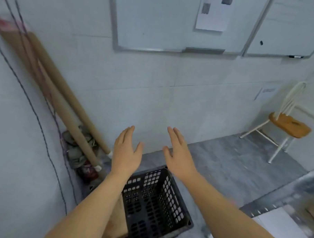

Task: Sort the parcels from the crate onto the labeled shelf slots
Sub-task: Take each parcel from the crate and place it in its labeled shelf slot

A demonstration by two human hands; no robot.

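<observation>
Partly forearm-hidden parcel (118, 223) lies in crate (182, 204); left hand (126, 153), right hand (178, 155) flat, empty.

Between the hands: open air separates the left hand (126, 153) and right hand (179, 156).
Below: the black crate (169, 196) gapes open-topped; a brown parcel (118, 221) fills its left side under the left forearm.
Left of the left hand: cardboard tubes (77, 113) lean in the corner, with cables (39, 121) hanging beside them.
Ahead: the tiled wall (153, 100) blocks the way.
Right of the right hand: open floor (231, 161), a chair (290, 125) well apart, and a metal shelf rail (278, 198) lower down.
</observation>
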